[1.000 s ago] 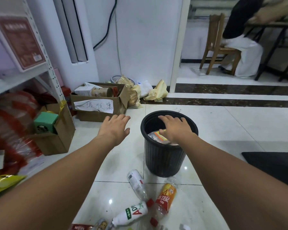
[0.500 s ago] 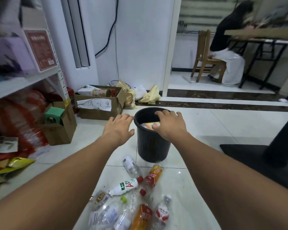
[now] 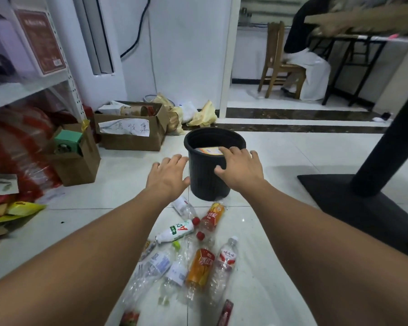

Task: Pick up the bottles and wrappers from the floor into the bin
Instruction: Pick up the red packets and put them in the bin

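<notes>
A black ribbed bin (image 3: 201,147) stands on the white tile floor with an orange-labelled item (image 3: 209,151) inside it. My left hand (image 3: 166,177) hovers open just left of the bin. My right hand (image 3: 239,169) is spread open over the bin's near right rim, holding nothing. On the floor in front of the bin lie several plastic bottles: a white one (image 3: 176,231), an orange-labelled one (image 3: 211,217), an orange juice bottle (image 3: 200,267), a clear red-labelled one (image 3: 225,257). A red wrapper (image 3: 224,314) lies near the bottom edge.
Cardboard boxes (image 3: 130,130) and a shelf (image 3: 26,88) with bags stand at the left. A black table pedestal and base (image 3: 372,184) fill the right. Yellow bags (image 3: 203,114) lie by the wall. A person sits on a wooden chair (image 3: 278,62) in the far room.
The view has pulled back and tilted down, so more bottles show on the floor. Both hands stay open by the bin; the right one has slid toward the bin's near rim.
</notes>
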Demonstrator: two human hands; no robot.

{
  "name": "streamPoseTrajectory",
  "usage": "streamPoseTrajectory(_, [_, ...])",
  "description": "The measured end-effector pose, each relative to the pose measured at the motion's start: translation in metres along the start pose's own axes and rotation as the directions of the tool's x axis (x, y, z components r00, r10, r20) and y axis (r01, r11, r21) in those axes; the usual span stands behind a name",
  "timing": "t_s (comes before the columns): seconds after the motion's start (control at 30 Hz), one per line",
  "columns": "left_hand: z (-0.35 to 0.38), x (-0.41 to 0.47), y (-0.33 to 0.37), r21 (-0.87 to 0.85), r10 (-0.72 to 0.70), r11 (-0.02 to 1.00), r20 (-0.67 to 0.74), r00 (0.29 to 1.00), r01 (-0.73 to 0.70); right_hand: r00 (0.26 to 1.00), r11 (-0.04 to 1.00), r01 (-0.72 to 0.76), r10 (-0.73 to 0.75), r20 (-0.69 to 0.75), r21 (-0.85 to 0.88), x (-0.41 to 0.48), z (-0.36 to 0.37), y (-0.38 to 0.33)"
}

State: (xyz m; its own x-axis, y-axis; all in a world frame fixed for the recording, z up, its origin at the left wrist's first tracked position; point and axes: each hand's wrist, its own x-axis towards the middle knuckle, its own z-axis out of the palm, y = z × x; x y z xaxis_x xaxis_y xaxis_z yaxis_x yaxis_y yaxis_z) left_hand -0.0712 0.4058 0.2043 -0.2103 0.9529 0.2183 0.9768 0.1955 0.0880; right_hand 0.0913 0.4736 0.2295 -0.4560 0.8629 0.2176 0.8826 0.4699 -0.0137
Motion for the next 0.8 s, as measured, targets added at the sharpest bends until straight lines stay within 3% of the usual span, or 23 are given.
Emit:
streamPoseTrajectory(0.17, [0.033, -0.013, -0.014, -0.007, 0.087, 0.996, 0.050, 0.995, -0.086, 0.994, 0.994, -0.105, 0.105, 0.016, 0.013, -0.018, 0.031, -0.008])
streamPoseTrajectory(0.3, [0.060, -0.024, -0.023, -0.017, 0.056, 0.998, 0.084, 0.995, -0.055, 0.993, 0.993, -0.120, 0.120, -0.004, 0.011, -0.037, 0.060, -0.012])
streamPoseTrajectory(0.8, [0.166, -0.140, 0.045, -0.069, 0.078, 0.996, 0.210, 0.975, -0.064, 0.986, 0.987, -0.157, 0.158, 0.058, -0.029, -0.140, 0.138, 0.016])
